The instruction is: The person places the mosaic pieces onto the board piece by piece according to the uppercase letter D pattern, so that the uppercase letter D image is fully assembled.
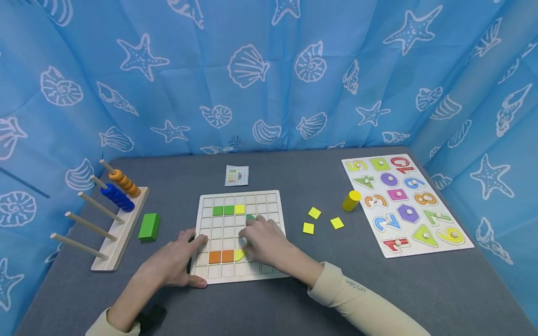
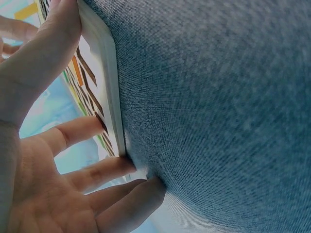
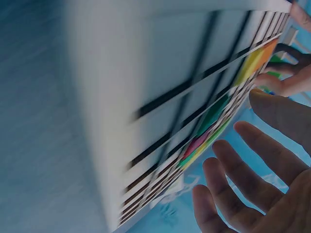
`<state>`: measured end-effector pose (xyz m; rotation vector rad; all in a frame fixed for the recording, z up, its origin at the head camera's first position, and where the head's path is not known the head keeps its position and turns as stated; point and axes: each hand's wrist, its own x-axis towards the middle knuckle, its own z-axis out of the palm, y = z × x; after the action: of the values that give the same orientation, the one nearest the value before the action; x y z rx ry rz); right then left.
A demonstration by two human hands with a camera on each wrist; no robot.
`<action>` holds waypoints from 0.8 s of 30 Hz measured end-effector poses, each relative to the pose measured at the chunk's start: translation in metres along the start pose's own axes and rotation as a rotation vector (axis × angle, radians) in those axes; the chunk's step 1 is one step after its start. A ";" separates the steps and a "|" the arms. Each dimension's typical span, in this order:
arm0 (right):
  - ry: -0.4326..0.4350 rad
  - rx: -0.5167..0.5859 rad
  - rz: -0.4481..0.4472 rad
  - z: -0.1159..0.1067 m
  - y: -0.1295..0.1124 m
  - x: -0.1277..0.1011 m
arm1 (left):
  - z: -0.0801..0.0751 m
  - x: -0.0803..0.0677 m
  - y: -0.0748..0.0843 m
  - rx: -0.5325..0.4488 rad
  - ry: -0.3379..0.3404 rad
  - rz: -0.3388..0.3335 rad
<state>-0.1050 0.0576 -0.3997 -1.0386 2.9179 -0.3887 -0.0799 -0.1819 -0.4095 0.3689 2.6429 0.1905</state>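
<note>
A white grid board (image 1: 275, 200) lies in the middle of the grey table. It carries two green tiles (image 1: 223, 210), a yellow tile (image 1: 240, 209), two orange tiles (image 1: 221, 256) and a yellow half-round piece (image 1: 238, 255). My left hand (image 1: 191, 259) lies flat against the board's left edge, thumb by the near corner; in the left wrist view its straight fingers (image 2: 97, 167) touch the board's rim (image 2: 104, 58). My right hand (image 1: 248, 233) rests over the grid, fingertips beside a green piece (image 1: 251, 217). In the right wrist view its fingers (image 3: 243, 179) are spread and hold nothing.
Three loose yellow tiles (image 1: 314, 213) and a yellow cylinder (image 1: 351, 200) lie right of the board. A number puzzle board (image 1: 437, 196) sits far right. A pattern card (image 1: 237, 175) lies behind. A green block (image 1: 149, 227) and a peg rack (image 1: 122, 238) with orange and blue rings stand left.
</note>
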 end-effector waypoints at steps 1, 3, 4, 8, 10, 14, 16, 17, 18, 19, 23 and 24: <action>0.008 -0.002 0.005 0.000 0.005 -0.002 | 0.000 0.000 0.000 0.002 0.000 -0.001; 0.020 -0.005 0.019 -0.002 0.014 -0.007 | 0.000 0.000 0.001 0.007 0.001 -0.002; 0.025 -0.007 0.029 -0.003 0.019 -0.009 | 0.000 0.001 0.001 0.009 0.000 -0.004; 0.036 -0.005 0.067 -0.007 0.037 -0.019 | -0.001 0.001 0.002 0.015 -0.002 -0.007; 0.045 -0.011 0.081 -0.010 0.046 -0.024 | -0.001 0.001 0.002 0.014 -0.005 -0.008; 0.055 -0.035 0.114 -0.016 0.060 -0.033 | -0.001 0.001 0.001 0.007 -0.011 -0.007; 0.050 -0.049 0.143 -0.019 0.067 -0.038 | -0.001 0.001 0.001 0.002 -0.012 -0.007; 0.040 -0.055 0.162 -0.020 0.070 -0.039 | -0.001 0.002 0.001 0.001 -0.011 -0.006; 0.035 -0.061 0.179 -0.021 0.073 -0.041 | -0.001 0.002 0.001 -0.001 -0.011 -0.007; 0.025 -0.069 0.195 -0.023 0.076 -0.042 | -0.001 0.002 0.001 -0.001 -0.011 -0.007; -0.013 -0.078 0.243 -0.027 0.087 -0.048 | -0.001 0.001 0.001 0.001 -0.013 -0.009; -0.018 -0.078 0.252 -0.028 0.089 -0.049 | -0.001 0.001 0.001 0.002 -0.014 -0.012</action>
<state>-0.1246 0.1611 -0.3969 -0.6624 3.0171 -0.2576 -0.0811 -0.1804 -0.4086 0.3538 2.6313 0.1811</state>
